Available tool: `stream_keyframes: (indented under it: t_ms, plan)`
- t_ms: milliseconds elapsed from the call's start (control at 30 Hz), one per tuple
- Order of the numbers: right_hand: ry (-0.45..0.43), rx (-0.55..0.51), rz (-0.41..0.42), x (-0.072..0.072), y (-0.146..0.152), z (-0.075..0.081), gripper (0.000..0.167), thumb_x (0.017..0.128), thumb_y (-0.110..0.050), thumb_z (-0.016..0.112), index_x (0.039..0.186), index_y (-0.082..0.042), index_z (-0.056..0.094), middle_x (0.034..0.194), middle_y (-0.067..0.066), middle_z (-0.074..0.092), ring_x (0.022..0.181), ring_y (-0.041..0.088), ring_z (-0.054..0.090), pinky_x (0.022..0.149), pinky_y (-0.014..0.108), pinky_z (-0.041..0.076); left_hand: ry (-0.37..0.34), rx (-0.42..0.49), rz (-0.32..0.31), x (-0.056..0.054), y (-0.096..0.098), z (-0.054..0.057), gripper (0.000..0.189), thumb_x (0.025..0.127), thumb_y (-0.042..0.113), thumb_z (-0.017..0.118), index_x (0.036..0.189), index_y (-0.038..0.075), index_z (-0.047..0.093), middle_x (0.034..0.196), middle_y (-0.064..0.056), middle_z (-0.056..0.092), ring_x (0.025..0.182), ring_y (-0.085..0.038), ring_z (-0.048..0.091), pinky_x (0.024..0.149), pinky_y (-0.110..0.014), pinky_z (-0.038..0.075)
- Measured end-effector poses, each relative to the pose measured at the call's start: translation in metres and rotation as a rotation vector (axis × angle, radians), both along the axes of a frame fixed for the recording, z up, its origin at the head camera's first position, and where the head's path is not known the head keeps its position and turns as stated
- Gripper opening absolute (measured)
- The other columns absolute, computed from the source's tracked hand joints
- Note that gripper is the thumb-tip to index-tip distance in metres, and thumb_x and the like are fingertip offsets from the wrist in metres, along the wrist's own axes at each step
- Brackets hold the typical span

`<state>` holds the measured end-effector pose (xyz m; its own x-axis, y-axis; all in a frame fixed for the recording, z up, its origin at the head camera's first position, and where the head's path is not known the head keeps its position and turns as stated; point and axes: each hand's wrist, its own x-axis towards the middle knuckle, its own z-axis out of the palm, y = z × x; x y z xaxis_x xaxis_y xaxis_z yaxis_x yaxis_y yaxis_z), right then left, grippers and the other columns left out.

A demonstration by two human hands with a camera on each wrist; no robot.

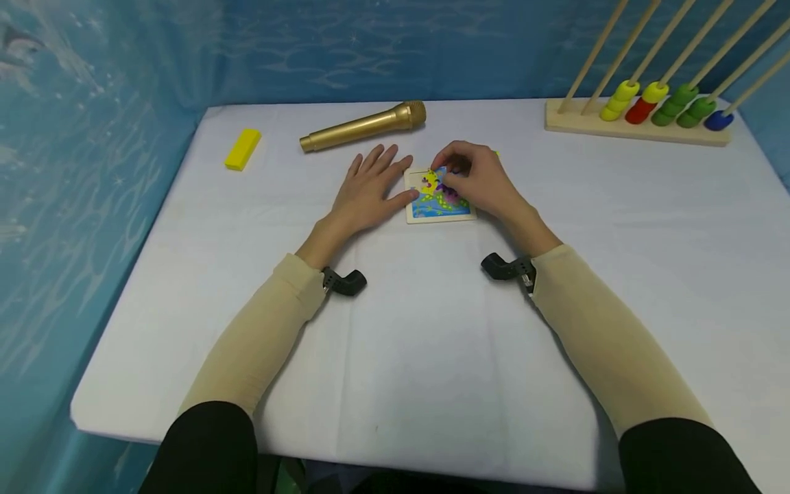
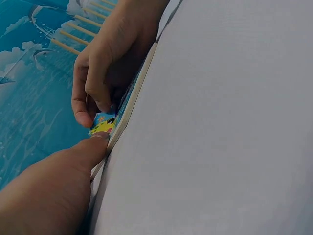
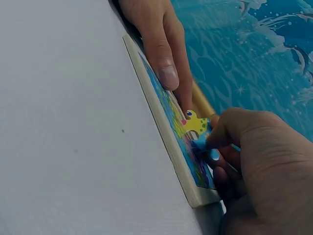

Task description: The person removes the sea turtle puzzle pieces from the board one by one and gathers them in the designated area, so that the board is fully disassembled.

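Pinching a yellow-and-blue puzzle piece (image 3: 198, 122) between thumb and fingers, the right hand (image 1: 478, 175) held it over the far part of the puzzle board (image 1: 441, 220). In the right wrist view the piece stood tilted to the board face, its yellow end directed toward the left hand (image 1: 370, 189). The fingers covered part of the piece, so its long axis and any contact with the board could not be determined.

The board lay flat on the white table (image 1: 420, 329), picture side up, between the 2 hands. In the head view, its longer visible side ran left to right, nearly parallel to the near table edge. The left hand's fingers were straight and spread, gripping nothing; its thumb rested at the board's left rim.

Beyond the left hand lay a gold microphone (image 1: 364, 129), its long axis running left to right at a slight slant, head end pointing right. Farther left was 1 yellow block (image 1: 243, 149), its long axis slanting away to the right. At the far right stood a bead abacus (image 1: 636, 129); 5 of its 7 rods carried beads.
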<state>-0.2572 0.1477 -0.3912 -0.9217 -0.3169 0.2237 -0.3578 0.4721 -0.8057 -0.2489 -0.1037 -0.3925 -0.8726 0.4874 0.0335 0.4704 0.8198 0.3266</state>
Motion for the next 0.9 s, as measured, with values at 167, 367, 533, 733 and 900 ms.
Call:
stream_keyframes:
  t_ms: [167, 367, 533, 733, 900]
  plan:
    - [-0.035, -0.033, 0.018, -0.0006, 0.0047, 0.0031, 0.018, 0.099, -0.007, 0.064, 0.114, -0.007, 0.074, 0.109, 0.007, 0.071, 0.091, 0.018, 0.060, 0.084, 0.023, 0.049, -0.003, -0.020, 0.002, -0.0006, 0.0008, 0.0007, 0.076, 0.105, 0.068, 0.043, 0.168, 0.030, 0.028, 0.178, -0.001, 0.012, 0.166, -0.022, 0.000, 0.133, -0.048, -0.006]
    - [-0.078, -0.119, 0.017, -0.0003, 0.0088, 0.0060, 0.020, 0.102, -0.013, 0.067, 0.118, -0.003, 0.073, 0.115, 0.010, 0.071, 0.096, 0.019, 0.060, 0.091, 0.021, 0.050, -0.006, -0.006, -0.002, 0.0004, 0.0005, 0.0011, 0.076, 0.105, 0.067, 0.043, 0.169, 0.029, 0.027, 0.178, -0.001, 0.012, 0.166, -0.023, 0.000, 0.133, -0.049, -0.006]
    - [-0.054, -0.020, 0.054, -0.0006, 0.0090, 0.0059, 0.024, 0.099, -0.016, 0.073, 0.121, -0.007, 0.073, 0.113, 0.007, 0.071, 0.095, 0.017, 0.060, 0.088, 0.024, 0.048, -0.007, -0.015, 0.002, 0.0003, 0.0016, 0.0018, 0.076, 0.105, 0.067, 0.043, 0.169, 0.029, 0.027, 0.178, -0.001, 0.011, 0.166, -0.022, -0.001, 0.133, -0.049, -0.006]
    - [-0.027, 0.077, 0.074, 0.0007, 0.0093, 0.0056, 0.026, 0.098, -0.018, 0.076, 0.123, -0.011, 0.074, 0.113, 0.006, 0.072, 0.096, 0.017, 0.060, 0.088, 0.025, 0.046, -0.006, -0.022, 0.000, -0.0001, 0.0027, 0.0019, 0.076, 0.105, 0.068, 0.043, 0.169, 0.029, 0.027, 0.178, -0.002, 0.012, 0.166, -0.023, 0.000, 0.133, -0.049, -0.005]
    - [-0.048, -0.003, 0.024, -0.0014, 0.0114, 0.0061, 0.030, 0.098, -0.023, 0.078, 0.125, -0.011, 0.075, 0.117, 0.004, 0.071, 0.100, 0.016, 0.062, 0.093, 0.025, 0.049, -0.012, -0.013, 0.002, 0.0019, 0.0023, 0.0028, 0.076, 0.105, 0.067, 0.043, 0.169, 0.028, 0.028, 0.178, -0.002, 0.012, 0.166, -0.024, 0.001, 0.133, -0.049, -0.006]
